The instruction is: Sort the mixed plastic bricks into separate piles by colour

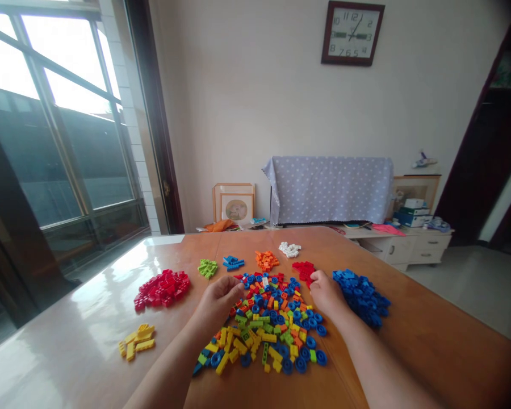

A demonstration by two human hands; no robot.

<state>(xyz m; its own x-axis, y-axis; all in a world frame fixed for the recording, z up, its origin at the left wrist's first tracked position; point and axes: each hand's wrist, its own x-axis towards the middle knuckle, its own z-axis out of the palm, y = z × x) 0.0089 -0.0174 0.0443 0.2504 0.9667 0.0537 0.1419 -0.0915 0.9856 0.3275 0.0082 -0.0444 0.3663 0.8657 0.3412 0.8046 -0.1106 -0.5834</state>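
My left hand (223,295) is at the upper left edge of a mixed pile of toy building bricks (266,335), its thumb and fingers drawn together. Whatever lies between those fingertips is too small to make out. Beside the small heap of red bricks (303,269), my right hand (323,288) has its fingers curled in and its fingertips touching the heap's edge or just over it. Its grip is hidden by the hand itself. Yellow, green, orange, red and blue pieces, with several round blue ones, make up the mixed pile between my forearms.
Sorted heaps surround the pile on the wooden table (89,346): dark red bricks (164,288), yellow bricks (137,341), lime bricks (207,268), blue bricks (233,262), orange bricks (266,260), white bricks (289,249) and a large blue heap (360,295). A low cabinet (423,250) stands beyond.
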